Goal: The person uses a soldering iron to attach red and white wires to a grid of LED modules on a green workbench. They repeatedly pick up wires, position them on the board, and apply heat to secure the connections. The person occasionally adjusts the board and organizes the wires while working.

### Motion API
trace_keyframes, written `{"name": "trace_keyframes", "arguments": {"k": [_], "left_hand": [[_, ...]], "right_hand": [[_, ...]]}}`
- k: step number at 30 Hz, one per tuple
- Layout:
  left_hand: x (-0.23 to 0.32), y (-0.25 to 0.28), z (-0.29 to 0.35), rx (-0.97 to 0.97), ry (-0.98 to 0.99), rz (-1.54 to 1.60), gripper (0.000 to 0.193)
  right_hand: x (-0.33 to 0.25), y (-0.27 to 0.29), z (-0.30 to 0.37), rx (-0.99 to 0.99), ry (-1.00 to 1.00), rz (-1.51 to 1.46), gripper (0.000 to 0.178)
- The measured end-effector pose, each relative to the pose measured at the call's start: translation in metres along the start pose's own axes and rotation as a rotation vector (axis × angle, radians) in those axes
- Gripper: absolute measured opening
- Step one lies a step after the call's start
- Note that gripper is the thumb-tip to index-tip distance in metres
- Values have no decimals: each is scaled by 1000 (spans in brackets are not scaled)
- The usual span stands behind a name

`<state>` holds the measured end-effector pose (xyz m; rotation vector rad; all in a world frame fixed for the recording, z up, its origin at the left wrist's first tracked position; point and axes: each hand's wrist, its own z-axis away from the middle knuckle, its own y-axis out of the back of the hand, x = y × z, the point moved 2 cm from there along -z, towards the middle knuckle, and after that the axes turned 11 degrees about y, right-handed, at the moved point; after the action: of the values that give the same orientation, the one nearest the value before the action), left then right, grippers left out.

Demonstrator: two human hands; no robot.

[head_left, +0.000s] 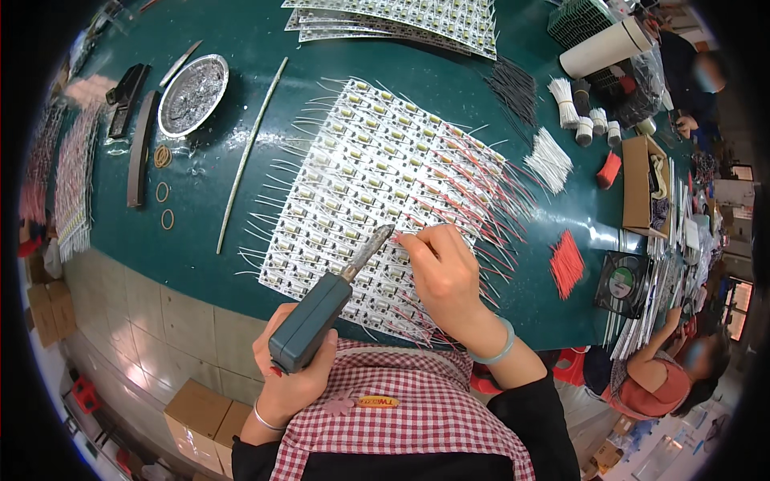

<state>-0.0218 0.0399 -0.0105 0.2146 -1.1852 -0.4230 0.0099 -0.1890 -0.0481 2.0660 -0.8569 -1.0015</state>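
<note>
My left hand [298, 370] is closed around the dark green handle of a soldering iron [311, 321]. Its blackened tip points up and right, over the middle of a large panel of small white circuit boards [353, 188]. Close to that tip, my right hand [443, 268] has thumb and forefinger pinched on what looks like the end of a thin red wire [398, 238]. White wires stick out along the panel's left side. Many red wires [469, 180] run off its right side. The exact contact between tip, wire and panel is too small to make out.
A metal bowl [163, 120] with grey residue, rubber bands [163, 156] and a thin rod [253, 156] lie left. More panels [401, 20] are stacked at the back. Black [512, 86], white [549, 160] and red wires [566, 264], a fan [622, 284] and co-workers are right.
</note>
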Motion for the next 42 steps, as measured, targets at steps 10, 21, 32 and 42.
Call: {"name": "trace_keyframes", "arguments": {"k": [10, 21, 32, 42], "left_hand": [[2, -5, -5, 48, -176, -46, 18], [2, 1, 0, -5, -20, -26, 16], [2, 5, 6, -14, 43, -1, 23], [-3, 9, 11, 4, 2, -8, 22]], "right_hand": [[0, 0, 0, -15, -7, 16, 26], [0, 1, 1, -33, -17, 2, 28], [-2, 2, 1, 13, -22, 15, 27], [-15, 8, 6, -24, -16, 1, 25]]}}
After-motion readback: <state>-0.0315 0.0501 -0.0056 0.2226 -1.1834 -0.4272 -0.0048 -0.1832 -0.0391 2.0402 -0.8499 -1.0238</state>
